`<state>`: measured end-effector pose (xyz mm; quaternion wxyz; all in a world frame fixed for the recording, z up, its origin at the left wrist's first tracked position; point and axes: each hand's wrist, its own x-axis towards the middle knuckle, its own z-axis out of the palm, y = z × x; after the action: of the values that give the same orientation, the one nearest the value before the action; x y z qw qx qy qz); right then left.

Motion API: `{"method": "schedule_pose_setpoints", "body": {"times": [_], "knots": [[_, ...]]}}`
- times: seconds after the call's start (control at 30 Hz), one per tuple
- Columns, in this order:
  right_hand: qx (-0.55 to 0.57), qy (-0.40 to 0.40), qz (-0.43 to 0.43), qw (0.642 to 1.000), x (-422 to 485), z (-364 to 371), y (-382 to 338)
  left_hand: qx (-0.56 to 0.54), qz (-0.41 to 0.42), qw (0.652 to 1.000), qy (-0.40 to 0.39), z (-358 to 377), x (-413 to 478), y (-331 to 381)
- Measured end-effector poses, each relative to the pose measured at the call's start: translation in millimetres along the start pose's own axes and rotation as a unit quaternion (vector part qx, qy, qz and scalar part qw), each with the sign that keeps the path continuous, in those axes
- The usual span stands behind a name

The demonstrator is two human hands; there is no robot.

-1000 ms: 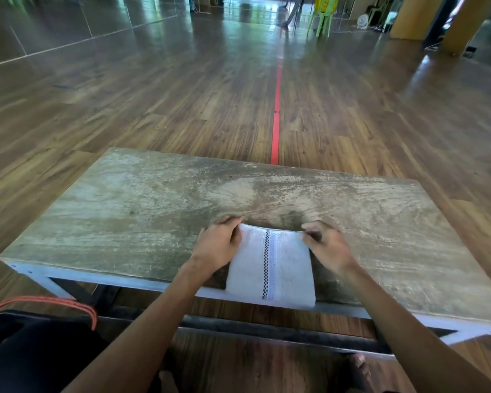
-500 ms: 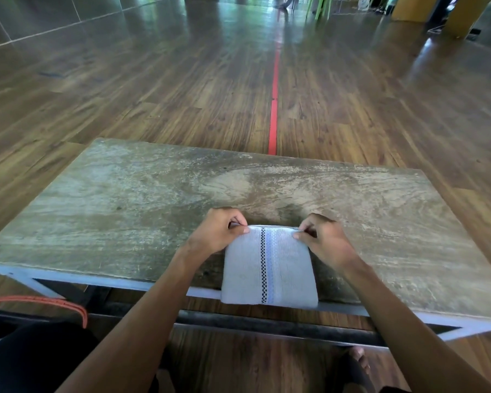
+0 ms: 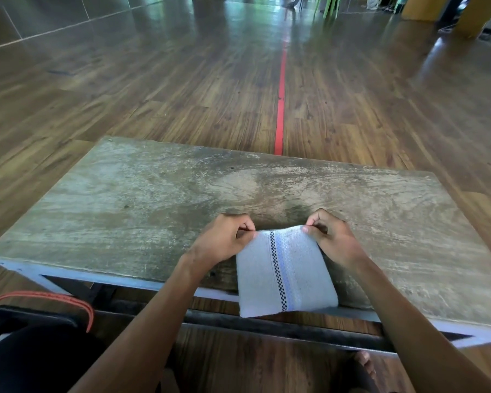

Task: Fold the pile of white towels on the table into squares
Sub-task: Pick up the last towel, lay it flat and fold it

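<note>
Since a second ago both grips have closed. The left hand (image 3: 224, 239) now pinches the far left corner of the folded white towel (image 3: 284, 276), the right hand (image 3: 332, 239) pinches the far right, and that edge rides slightly off the bench (image 3: 125, 208). The towel lies at the bench's near rim, with its near edge hanging over. To fold well, bring both corners toward the near edge at one pace, match them to the near corners, keep the checkered stripe (image 3: 277, 270) straight, then press the crease flat.
</note>
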<state>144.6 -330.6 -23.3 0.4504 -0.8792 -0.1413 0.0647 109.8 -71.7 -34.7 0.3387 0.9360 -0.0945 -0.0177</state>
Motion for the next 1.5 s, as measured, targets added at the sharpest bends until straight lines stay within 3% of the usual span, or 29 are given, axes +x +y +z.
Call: {"method": "schedule_pose_setpoints", "body": {"times": [0.23,0.4,0.67,0.73,0.87,1.07,1.2,1.27,1.43,1.5], "knots": [[0.006,-0.009,0.023,1.0,0,-3,-2,0.0,-0.011,1.0,-0.014,-3,3,4],[0.004,-0.009,0.035,0.999,0,-4,-3,0.012,-0.028,0.999,0.019,2,3,6],[-0.008,0.046,0.066,0.997,5,6,-4,-0.03,-0.078,0.996,0.026,3,3,9],[-0.096,0.062,0.048,0.992,7,9,-8,-0.004,-0.071,0.996,0.053,3,1,11],[-0.294,0.045,0.02,0.955,4,13,-19,0.159,0.018,0.975,0.154,14,-12,28],[-0.356,0.062,-0.025,0.932,-10,15,-15,0.211,0.001,0.977,0.036,39,-35,41],[-0.505,-0.003,-0.028,0.863,-17,18,-31,0.217,-0.004,0.976,-0.005,41,-38,40],[-0.527,-0.021,-0.028,0.849,-23,27,-44,0.222,-0.012,0.975,-0.006,42,-36,40],[-0.437,-0.125,0.029,0.89,-36,44,-43,0.234,-0.025,0.972,-0.009,43,-32,39],[-0.42,-0.125,0.039,0.898,-34,45,-35,0.23,-0.035,0.972,-0.006,41,-30,35]]}}
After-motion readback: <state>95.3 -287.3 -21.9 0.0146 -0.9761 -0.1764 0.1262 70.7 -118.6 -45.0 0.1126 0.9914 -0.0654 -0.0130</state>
